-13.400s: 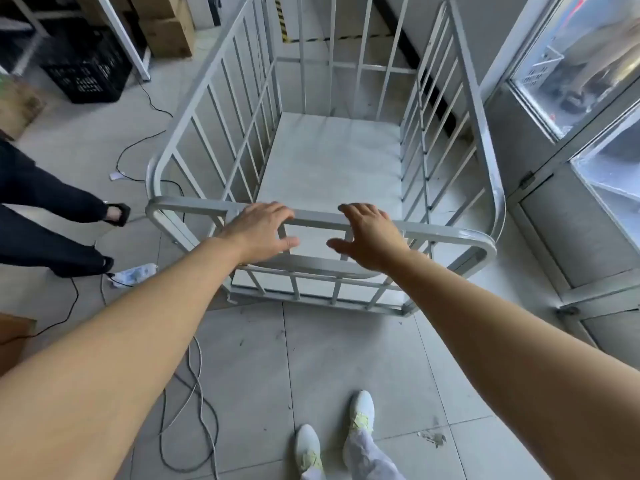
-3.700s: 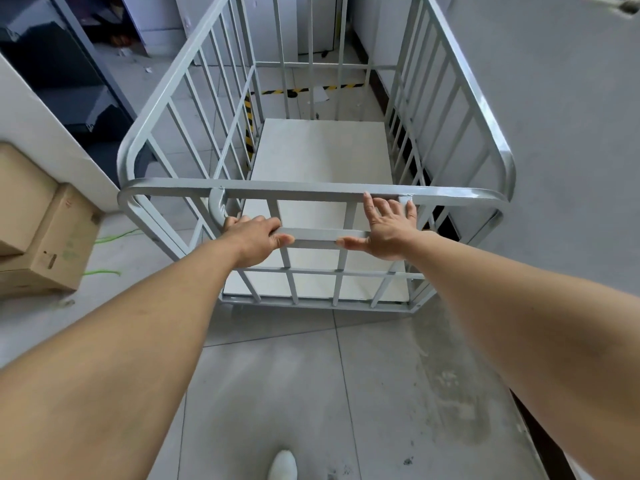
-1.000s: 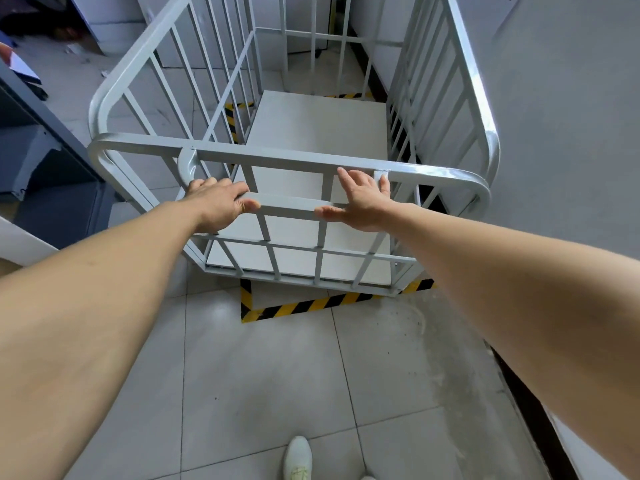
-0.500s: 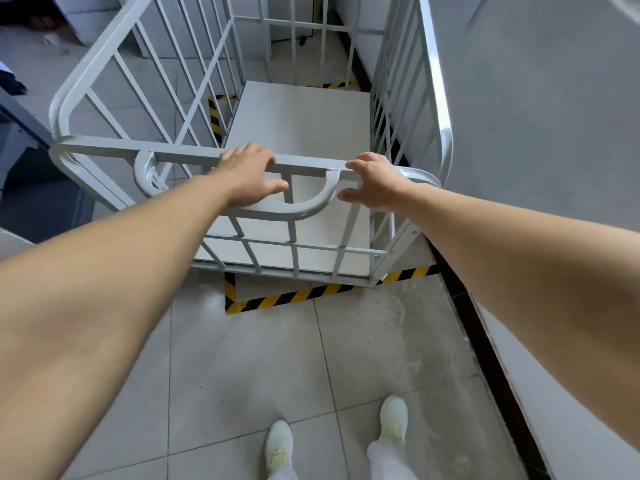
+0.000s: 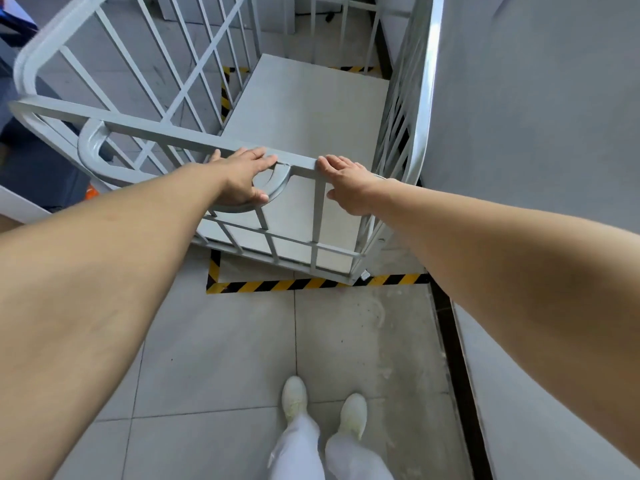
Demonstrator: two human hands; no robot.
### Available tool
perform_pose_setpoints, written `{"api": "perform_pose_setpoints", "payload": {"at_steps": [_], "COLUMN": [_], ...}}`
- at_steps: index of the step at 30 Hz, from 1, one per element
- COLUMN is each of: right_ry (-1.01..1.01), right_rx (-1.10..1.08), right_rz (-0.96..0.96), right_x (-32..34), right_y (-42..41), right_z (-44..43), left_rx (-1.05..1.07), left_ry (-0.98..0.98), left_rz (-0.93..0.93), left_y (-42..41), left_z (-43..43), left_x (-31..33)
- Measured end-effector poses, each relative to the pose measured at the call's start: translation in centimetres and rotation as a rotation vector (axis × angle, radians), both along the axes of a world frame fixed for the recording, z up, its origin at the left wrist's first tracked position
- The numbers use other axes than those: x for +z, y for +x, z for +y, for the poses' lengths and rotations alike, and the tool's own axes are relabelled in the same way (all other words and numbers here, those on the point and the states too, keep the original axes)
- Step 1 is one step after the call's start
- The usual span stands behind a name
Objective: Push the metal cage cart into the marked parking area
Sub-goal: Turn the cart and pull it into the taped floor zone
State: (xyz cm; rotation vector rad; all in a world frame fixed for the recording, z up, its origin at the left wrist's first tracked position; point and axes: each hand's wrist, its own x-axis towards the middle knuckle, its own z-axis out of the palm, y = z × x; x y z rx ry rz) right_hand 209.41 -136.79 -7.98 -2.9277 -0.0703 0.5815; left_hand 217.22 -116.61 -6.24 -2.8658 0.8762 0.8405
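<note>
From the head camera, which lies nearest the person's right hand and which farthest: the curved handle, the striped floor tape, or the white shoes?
1. Curved handle, just left of the right hand, on the metal cage cart.
2. Striped floor tape, below the cart's near edge.
3. White shoes, at the bottom of the view.

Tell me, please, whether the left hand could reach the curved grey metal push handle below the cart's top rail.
Probably yes: the left hand already rests at the curved grey metal push handle, fingers over the top rail, nothing between them.
</note>
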Motion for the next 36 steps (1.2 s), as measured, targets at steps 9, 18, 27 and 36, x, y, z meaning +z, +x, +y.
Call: {"api": "perform_pose_setpoints", "payload": {"at_steps": [9,18,27,36], "right_ry": [0.090,0.101,-0.101,0.036], "right_rx": [0.013,0.041,0.197,0.347], "right_rz": [0.070,0.074,0.236,0.236], "right_x": [1.1,2.0,2.3,1.2], "right_y": [3.7,5.6,5.4,7.6], "right_z": [0.8,-1.0,-7.2,-7.5], "left_rx": [0.037,0.101,0.266,0.410], "left_ry": [-0.014,0.000,-0.063,-0.049], "left_rz": [0.050,-0.048,-0.170,-0.229], "left_y": [4.2,3.6,2.4,4.2], "left_z": [2.2,0.7,-3.1,-2.6], "left_x": [0.0,1.1,-0.7,-1.7]}}
